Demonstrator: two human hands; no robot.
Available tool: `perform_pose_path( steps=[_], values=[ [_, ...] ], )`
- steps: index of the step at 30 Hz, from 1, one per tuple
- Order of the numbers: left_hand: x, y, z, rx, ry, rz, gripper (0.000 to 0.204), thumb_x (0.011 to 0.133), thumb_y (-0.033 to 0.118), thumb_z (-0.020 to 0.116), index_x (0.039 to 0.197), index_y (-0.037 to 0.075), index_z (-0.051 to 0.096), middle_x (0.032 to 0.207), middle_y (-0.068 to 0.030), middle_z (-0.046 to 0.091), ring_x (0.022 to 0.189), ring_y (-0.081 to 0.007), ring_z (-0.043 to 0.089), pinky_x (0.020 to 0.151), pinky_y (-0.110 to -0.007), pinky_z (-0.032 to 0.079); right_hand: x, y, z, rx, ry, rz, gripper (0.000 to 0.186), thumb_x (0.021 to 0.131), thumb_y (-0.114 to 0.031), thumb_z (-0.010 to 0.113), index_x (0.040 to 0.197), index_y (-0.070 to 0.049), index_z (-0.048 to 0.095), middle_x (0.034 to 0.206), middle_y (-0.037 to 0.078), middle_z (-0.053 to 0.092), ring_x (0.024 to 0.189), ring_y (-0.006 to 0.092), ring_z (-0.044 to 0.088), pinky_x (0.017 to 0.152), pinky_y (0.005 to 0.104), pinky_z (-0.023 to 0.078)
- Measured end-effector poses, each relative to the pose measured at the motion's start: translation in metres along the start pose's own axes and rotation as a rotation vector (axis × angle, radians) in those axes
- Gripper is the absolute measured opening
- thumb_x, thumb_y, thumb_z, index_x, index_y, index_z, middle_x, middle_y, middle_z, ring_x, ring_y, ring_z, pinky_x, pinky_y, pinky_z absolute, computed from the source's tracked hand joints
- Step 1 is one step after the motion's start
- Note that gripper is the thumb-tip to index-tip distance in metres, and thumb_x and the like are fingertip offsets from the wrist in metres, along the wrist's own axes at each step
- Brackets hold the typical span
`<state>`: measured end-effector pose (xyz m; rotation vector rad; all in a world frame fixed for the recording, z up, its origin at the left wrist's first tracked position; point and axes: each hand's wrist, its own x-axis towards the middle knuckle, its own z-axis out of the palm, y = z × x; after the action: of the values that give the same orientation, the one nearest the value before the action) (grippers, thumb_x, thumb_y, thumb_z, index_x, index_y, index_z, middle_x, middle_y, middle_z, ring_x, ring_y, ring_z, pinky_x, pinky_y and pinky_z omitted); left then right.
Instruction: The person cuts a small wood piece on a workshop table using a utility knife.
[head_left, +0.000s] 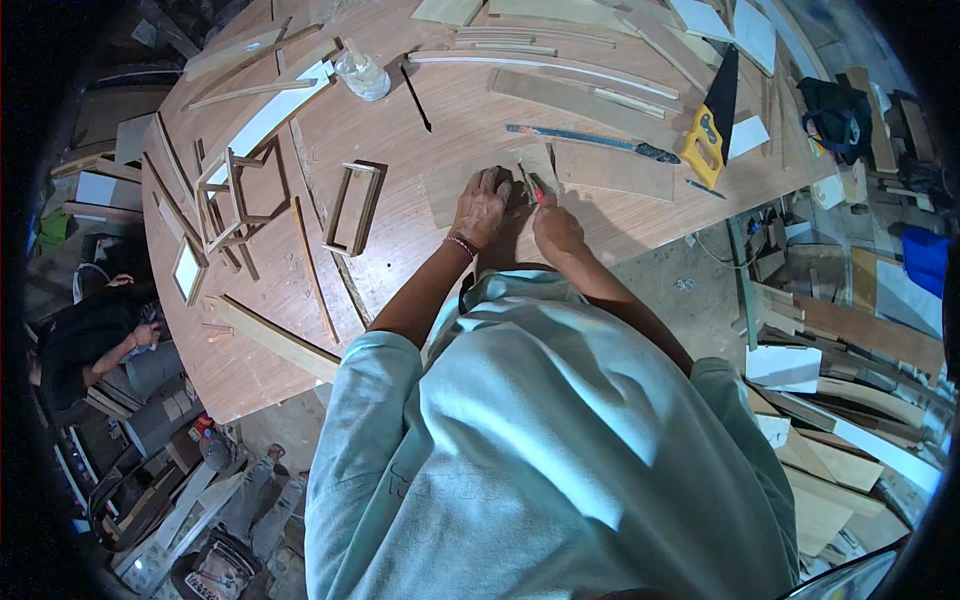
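My left hand (482,207) lies near the table's front edge with its fingers curled down over a thin brown board (441,195). What is under those fingers is hidden. Close beside it, my right hand (557,232) is closed round a small red-handled tool (540,194). The tool's narrow grey end points away from me, over the board; its exact kind is too small to make out. A dark patch, perhaps shadow, lies between the two hands. Beyond them runs a long blue-grey tool with a dark handle (592,140).
A yellow-handled handsaw (706,140) lies at the right, with a pencil (705,189) below it. Small wooden frames (353,208) stand left on the table (420,270). A clear jar (362,76) sits at the back. Another person (100,335) is at far left. Offcuts (830,400) crowd the right floor.
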<state>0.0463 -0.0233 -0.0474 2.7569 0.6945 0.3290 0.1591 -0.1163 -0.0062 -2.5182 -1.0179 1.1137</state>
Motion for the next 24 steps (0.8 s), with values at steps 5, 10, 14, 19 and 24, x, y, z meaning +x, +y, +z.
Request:
perform_pose_path(
  steps=[5, 10, 14, 19, 24],
  values=[
    [0.002, -0.005, 0.004, 0.084, -0.010, 0.026, 0.042, 0.063, 0.017, 0.058, 0.101, 0.004, 0.048, 0.112, -0.0173, 0.041, 0.101, -0.0323, 0.041, 0.084, -0.036, 0.038, 0.010, -0.002, -0.002, -0.049, 0.009, -0.049, 0.031, 0.085, -0.022, 0.026, 0.097, 0.001, 0.041, 0.086, 0.026, 0.054, 0.085, 0.0381, 0.053, 0.075, 0.0452, 0.040],
    [0.002, -0.001, 0.002, 0.034, -0.007, 0.022, 0.041, 0.065, 0.021, 0.059, 0.101, 0.003, 0.047, 0.114, -0.0193, 0.040, 0.102, -0.0334, 0.042, 0.083, -0.037, 0.040, 0.011, 0.016, 0.019, -0.030, 0.104, -0.084, 0.026, 0.081, -0.019, 0.040, 0.094, 0.003, 0.039, 0.072, 0.026, 0.055, 0.073, 0.0391, 0.055, 0.064, 0.0461, 0.044],
    [0.002, 0.001, -0.002, 0.035, -0.030, 0.009, 0.043, 0.067, 0.026, 0.060, 0.100, 0.003, 0.047, 0.113, -0.0200, 0.041, 0.101, -0.0337, 0.042, 0.081, -0.037, 0.040, 0.014, 0.028, 0.017, 0.103, 0.106, -0.184, 0.030, 0.079, -0.022, 0.046, 0.095, 0.003, 0.038, 0.073, 0.025, 0.055, 0.069, 0.0388, 0.056, 0.061, 0.0448, 0.045],
    [0.005, 0.004, -0.005, 0.033, -0.058, 0.012, 0.046, 0.064, 0.026, 0.063, 0.100, 0.002, 0.047, 0.108, -0.0224, 0.042, 0.102, -0.0344, 0.042, 0.083, -0.038, 0.039, 0.011, 0.034, 0.007, 0.370, -0.082, -0.068, 0.034, 0.078, -0.024, 0.049, 0.093, 0.005, 0.039, 0.073, 0.025, 0.056, 0.070, 0.0393, 0.056, 0.062, 0.0441, 0.046],
    [0.005, 0.004, -0.001, 0.064, -0.048, 0.029, 0.047, 0.065, 0.026, 0.062, 0.101, 0.002, 0.045, 0.105, -0.0211, 0.044, 0.098, -0.0339, 0.044, 0.080, -0.038, 0.040, 0.009, 0.040, 0.017, 0.009, 0.254, -0.230, 0.034, 0.078, -0.024, 0.048, 0.094, 0.004, 0.040, 0.068, 0.024, 0.055, 0.061, 0.0370, 0.056, 0.053, 0.0436, 0.045]
  ],
)
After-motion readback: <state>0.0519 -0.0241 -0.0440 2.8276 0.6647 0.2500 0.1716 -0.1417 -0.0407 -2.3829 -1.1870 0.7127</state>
